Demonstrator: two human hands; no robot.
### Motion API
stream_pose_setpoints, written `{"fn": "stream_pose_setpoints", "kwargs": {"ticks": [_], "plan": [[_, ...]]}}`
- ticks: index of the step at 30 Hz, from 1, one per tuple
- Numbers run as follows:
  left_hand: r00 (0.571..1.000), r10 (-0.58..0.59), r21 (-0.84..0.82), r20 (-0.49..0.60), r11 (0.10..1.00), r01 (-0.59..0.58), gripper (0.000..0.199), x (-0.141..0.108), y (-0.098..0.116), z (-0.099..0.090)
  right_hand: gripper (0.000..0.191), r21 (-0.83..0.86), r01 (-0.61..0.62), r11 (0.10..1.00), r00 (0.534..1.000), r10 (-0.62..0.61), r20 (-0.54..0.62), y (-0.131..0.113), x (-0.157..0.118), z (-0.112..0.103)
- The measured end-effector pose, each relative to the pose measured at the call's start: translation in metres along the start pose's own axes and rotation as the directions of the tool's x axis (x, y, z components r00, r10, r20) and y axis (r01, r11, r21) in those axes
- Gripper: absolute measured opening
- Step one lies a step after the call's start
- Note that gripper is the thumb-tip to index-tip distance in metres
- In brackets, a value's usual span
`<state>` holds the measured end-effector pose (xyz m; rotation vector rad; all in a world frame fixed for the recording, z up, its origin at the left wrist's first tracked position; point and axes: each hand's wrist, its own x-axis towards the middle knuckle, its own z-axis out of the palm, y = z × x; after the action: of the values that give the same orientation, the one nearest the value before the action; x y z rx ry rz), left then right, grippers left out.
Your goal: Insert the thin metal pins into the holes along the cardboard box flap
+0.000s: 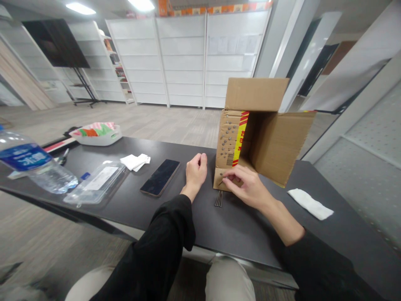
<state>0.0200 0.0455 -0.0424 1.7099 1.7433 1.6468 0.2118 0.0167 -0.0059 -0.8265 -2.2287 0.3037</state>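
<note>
An open cardboard box (pixel 269 144) stands on its side on the dark table, its flaps spread. Several grey round screw heads (pixel 229 127) dot its left panel. My right hand (pixel 247 186) is at the box's lower left flap (pixel 219 172), thumb and fingertips pinching a thin dark screw whose tip points at the flap. Just below that flap, several dark screws (pixel 218 199) lie side by side on the table. My left hand (pixel 196 171) is a closed fist left of the box, apart from it; whatever it may hold is hidden.
Left of my left hand lies a phone (pixel 161 177), then folded white tissue (pixel 135 161), a clear plastic case (pixel 98 184) and a water bottle (pixel 34 161) on its side. A white basket (pixel 97 139) sits at the far edge. Another folded tissue (pixel 310 203) lies at right.
</note>
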Motion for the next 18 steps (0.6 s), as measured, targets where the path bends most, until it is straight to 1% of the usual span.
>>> {"fn": "stream_pose_setpoints", "kwargs": {"ticks": [3,5,11,18], "plan": [[1.000,0.003,0.000,-0.008,1.000,-0.003,0.043,-0.0001,0.0002,-0.0003,0.014,0.018,-0.024,1.000,0.995,0.022,0.096,-0.0019,-0.0002,-0.0020],[1.000,0.004,-0.003,-0.008,1.000,-0.004,0.043,-0.0003,0.0004,-0.0005,0.016,0.026,-0.047,0.999,0.990,0.043,0.135,-0.0035,0.0000,-0.0032],[1.000,-0.004,0.008,-0.004,1.000,0.004,0.043,0.0000,0.0002,-0.0006,0.018,0.058,-0.094,0.994,0.986,0.085,0.144,-0.0056,-0.0006,-0.0042],[1.000,0.005,-0.001,-0.001,1.000,-0.005,0.043,0.0004,0.0004,-0.0004,0.019,0.079,-0.108,0.991,0.981,0.093,0.167,-0.0062,-0.0019,-0.0033]]}}
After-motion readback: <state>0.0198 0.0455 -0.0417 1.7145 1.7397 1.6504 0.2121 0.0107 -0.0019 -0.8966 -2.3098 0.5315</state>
